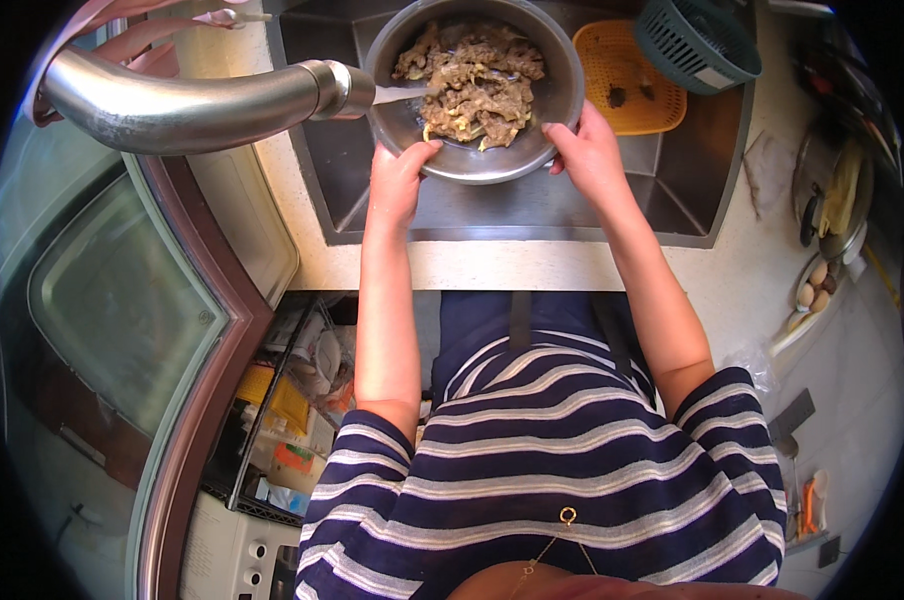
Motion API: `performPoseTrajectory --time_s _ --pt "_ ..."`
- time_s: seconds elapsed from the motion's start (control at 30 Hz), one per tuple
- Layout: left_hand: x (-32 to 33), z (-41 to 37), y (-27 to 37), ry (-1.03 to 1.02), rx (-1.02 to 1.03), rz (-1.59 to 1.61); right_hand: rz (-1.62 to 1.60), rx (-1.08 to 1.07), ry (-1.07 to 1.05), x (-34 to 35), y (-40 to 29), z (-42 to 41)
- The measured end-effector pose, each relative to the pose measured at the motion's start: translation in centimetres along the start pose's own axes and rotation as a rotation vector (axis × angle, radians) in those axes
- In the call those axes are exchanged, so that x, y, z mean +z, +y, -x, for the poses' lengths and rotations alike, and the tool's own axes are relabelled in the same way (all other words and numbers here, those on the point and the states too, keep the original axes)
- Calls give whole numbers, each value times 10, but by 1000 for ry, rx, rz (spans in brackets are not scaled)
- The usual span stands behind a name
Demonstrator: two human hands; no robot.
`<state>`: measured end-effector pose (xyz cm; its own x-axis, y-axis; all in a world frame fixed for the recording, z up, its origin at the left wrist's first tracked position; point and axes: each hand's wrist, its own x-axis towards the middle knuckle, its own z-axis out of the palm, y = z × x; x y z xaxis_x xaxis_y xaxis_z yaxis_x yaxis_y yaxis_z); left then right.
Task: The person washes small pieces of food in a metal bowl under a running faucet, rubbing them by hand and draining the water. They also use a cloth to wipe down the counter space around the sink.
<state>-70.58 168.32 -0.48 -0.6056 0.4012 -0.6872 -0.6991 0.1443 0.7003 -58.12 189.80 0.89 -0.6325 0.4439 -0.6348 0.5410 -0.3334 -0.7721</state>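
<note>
A round stainless steel basin [484, 166] is held over the sink [497, 217], with brown chunks of what looks like cooked meat or bones [482, 90] inside. My left hand [399, 180] grips its lower left rim, thumb over the edge. On the lower right rim, my right hand [588, 150] has hold in the same way. From the metal faucet [347, 90] at the left, a stream of water runs into the basin onto the chunks. Fingers beneath the rim are partly hidden.
Right of the basin, an orange plastic basket [632, 82] holding dark bits lies in the sink, beside a teal plastic basket [696, 45]. Eggs [816, 285] in a dish and a metal pan [846, 187] are on the right-hand counter. A glass-paned window frame [227, 315] borders the left.
</note>
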Motion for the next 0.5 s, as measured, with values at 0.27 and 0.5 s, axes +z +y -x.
performPoseTrajectory --time_s 0.27,0.5 --pt "-10 2 2 55 11 34 76 -19 -39 11 -4 -8" --pt "-17 6 0 78 37 44 112 25 -66 21 -4 -12"
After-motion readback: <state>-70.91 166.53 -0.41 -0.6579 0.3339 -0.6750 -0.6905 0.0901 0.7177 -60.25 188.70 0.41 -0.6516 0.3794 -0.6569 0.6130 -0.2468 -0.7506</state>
